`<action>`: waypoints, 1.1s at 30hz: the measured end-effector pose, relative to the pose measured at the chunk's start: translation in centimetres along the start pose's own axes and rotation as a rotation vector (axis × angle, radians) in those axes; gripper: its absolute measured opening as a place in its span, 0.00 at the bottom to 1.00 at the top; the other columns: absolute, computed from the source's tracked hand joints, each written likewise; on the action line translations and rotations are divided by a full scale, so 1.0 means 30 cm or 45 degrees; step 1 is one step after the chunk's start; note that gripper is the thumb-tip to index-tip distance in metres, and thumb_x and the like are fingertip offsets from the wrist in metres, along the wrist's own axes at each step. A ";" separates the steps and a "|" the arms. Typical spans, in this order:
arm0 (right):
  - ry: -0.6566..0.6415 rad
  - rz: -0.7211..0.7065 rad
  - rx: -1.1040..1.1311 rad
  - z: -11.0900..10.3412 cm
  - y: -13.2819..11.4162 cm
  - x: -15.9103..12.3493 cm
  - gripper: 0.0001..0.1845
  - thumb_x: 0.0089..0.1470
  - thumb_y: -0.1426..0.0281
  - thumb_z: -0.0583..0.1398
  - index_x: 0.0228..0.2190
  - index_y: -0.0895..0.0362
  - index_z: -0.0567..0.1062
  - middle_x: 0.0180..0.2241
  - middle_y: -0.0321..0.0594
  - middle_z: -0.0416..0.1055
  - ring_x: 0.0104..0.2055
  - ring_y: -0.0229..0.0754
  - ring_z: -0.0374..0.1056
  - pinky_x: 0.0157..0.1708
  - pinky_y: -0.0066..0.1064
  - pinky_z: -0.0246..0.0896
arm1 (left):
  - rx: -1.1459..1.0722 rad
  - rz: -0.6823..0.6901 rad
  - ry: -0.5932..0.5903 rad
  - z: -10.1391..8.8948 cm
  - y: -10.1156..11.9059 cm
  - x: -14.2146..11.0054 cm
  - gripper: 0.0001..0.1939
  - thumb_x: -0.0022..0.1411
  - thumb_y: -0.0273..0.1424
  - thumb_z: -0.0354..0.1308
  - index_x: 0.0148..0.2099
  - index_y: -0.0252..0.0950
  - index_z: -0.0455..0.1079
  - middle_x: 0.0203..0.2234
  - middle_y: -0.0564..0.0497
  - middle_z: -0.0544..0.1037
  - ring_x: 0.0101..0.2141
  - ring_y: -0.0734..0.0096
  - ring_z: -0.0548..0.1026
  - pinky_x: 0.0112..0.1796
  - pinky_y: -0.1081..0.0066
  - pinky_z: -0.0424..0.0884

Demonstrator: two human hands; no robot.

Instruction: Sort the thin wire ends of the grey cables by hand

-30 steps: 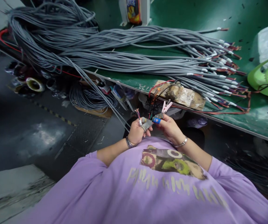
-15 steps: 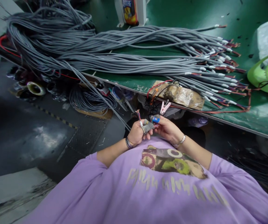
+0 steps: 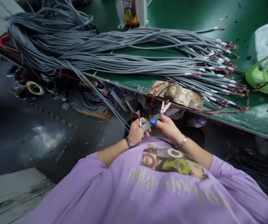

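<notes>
My left hand [image 3: 135, 133] is closed at chest height, with grey tape on its thumb and a finger. Out of its grip rises a cable end with a white band [image 3: 140, 123] and thin coloured wires [image 3: 138, 114]. Grey cables [image 3: 115, 112] slope down from the bench to this hand. My right hand [image 3: 168, 127], with blue tape on the thumb and grey tape on a finger, pinches close against the left fingertips. Thin wires show between the two hands; their exact ends are hidden by the fingers.
A large bundle of grey cables [image 3: 134, 63] lies on the green bench [image 3: 182, 15], its stripped ends to the right. On the near edge are a taped block [image 3: 180, 95] and a pink clip [image 3: 165, 107]. A green fan [image 3: 264, 74] stands right; coiled cable [image 3: 92, 99] lies below.
My right hand has shifted slightly, its blue-taped thumb moving down and left towards the left fingertips, and its grey-taped finger now shows. My left hand stays closed on the cable.
</notes>
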State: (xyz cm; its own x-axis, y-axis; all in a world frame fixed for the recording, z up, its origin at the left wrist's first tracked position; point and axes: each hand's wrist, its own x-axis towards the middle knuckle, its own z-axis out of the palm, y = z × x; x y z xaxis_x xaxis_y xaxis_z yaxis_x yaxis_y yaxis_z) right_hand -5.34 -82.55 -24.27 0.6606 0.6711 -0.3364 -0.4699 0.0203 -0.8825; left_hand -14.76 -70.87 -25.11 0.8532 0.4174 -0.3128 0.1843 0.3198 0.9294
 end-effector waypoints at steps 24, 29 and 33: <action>-0.055 -0.038 0.085 0.028 0.000 -0.012 0.19 0.39 0.59 0.73 0.28 0.56 0.73 0.20 0.32 0.69 0.23 0.34 0.62 0.24 0.27 0.54 | -0.059 -0.019 0.067 0.016 0.001 -0.006 0.16 0.49 0.39 0.67 0.28 0.35 0.64 0.17 0.57 0.73 0.12 0.81 0.66 0.11 0.79 0.52; 0.051 -0.033 0.089 0.032 0.015 -0.010 0.18 0.39 0.59 0.72 0.25 0.57 0.73 0.20 0.32 0.68 0.22 0.32 0.59 0.23 0.27 0.52 | -0.080 -0.029 0.098 0.018 0.004 -0.005 0.17 0.50 0.41 0.66 0.29 0.35 0.65 0.17 0.56 0.74 0.12 0.81 0.66 0.12 0.79 0.52; 0.155 0.032 0.206 0.024 0.020 -0.008 0.18 0.35 0.62 0.73 0.23 0.57 0.72 0.19 0.30 0.65 0.21 0.31 0.55 0.22 0.25 0.53 | -0.143 -0.023 0.147 0.015 0.013 -0.002 0.17 0.49 0.42 0.66 0.29 0.35 0.65 0.18 0.56 0.73 0.12 0.81 0.66 0.12 0.79 0.52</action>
State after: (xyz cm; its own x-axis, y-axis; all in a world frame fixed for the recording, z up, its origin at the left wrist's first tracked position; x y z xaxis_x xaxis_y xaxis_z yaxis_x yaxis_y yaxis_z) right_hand -6.21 -82.18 -24.49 0.7090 0.5784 -0.4034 -0.5683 0.1301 -0.8124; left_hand -14.52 -71.16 -24.64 0.7872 0.5038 -0.3556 0.1378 0.4183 0.8978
